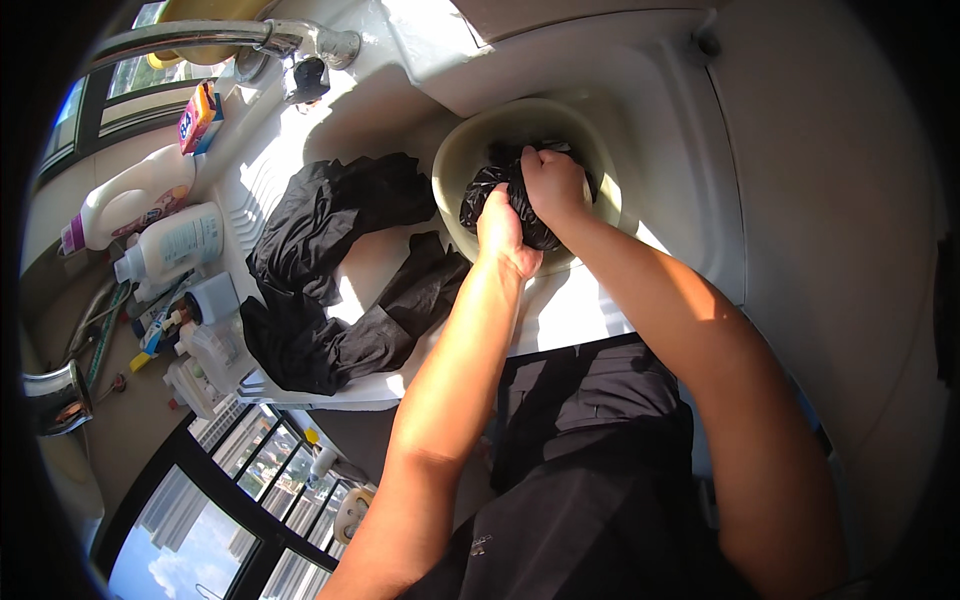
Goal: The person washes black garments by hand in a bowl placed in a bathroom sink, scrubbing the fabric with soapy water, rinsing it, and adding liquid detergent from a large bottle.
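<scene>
Both my hands are inside a pale round basin [606, 160] that stands in the white sink. My left hand [502, 232] is closed on a wet, shiny bundle of black cloth [481, 198]. Beside it and a little farther off, my right hand [556, 183] makes a fist on the same cloth. Folds of it show between and around the hands; its full shape is hidden. To the left of the basin, a dark garment [325, 225] lies bunched and curved over the ribbed washboard side of the sink, its lower part [375, 335] reaching toward the near edge.
A chrome faucet [290, 45] reaches over the far left of the sink. Left of the sink stand a white detergent jug [150, 190], a white bottle [180, 243], an orange and blue box [201, 118] and several smaller bottles. A plain wall [830, 200] borders the right side.
</scene>
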### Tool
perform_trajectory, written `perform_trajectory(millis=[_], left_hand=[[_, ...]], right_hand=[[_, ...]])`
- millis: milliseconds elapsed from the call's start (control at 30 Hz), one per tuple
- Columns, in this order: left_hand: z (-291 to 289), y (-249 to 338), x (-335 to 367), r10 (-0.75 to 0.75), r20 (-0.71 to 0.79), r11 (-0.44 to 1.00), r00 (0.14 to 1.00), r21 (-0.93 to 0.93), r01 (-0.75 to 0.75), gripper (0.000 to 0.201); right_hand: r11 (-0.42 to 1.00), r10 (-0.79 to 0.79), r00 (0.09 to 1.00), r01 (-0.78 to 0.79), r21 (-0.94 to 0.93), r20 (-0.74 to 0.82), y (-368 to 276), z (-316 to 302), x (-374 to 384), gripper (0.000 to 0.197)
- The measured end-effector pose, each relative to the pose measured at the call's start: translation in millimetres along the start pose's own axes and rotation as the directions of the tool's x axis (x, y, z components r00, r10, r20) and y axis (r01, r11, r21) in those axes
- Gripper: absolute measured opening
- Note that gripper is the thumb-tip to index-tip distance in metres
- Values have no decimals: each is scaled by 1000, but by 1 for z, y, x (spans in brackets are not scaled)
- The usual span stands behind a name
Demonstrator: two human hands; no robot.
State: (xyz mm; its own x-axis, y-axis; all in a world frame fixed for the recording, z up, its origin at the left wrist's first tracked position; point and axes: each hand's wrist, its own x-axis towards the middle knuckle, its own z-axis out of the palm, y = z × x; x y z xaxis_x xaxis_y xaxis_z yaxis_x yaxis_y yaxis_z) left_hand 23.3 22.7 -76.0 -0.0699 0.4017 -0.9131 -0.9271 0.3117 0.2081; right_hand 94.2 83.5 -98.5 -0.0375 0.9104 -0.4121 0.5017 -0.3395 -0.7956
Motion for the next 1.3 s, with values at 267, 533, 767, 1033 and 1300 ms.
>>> perform_trajectory(millis=[267,533,767,1033,1300], left_hand=[[-72,24,36,-68,622,982,780,-97,163,42],[-60,14,21,140,583,964,800,-264,24,35],[-2,14,-8,-126,223,992,967,43,119,35],[-34,29,4,-94,502,982,860,-97,164,32],[-65,31,11,-34,460,997,887,-45,62,42]], right_hand=[[985,-29,955,77,-152,294,-69,3,-62,43],[991,-40,940,81,-107,340,-72,5,-79,43],[997,54,997,-51,-59,52,-31,-1,-14,39],[974,-203,953,220,-55,226,-66,6,-59,39],[993,-80,942,104,-56,326,-74,6,-84,41]])
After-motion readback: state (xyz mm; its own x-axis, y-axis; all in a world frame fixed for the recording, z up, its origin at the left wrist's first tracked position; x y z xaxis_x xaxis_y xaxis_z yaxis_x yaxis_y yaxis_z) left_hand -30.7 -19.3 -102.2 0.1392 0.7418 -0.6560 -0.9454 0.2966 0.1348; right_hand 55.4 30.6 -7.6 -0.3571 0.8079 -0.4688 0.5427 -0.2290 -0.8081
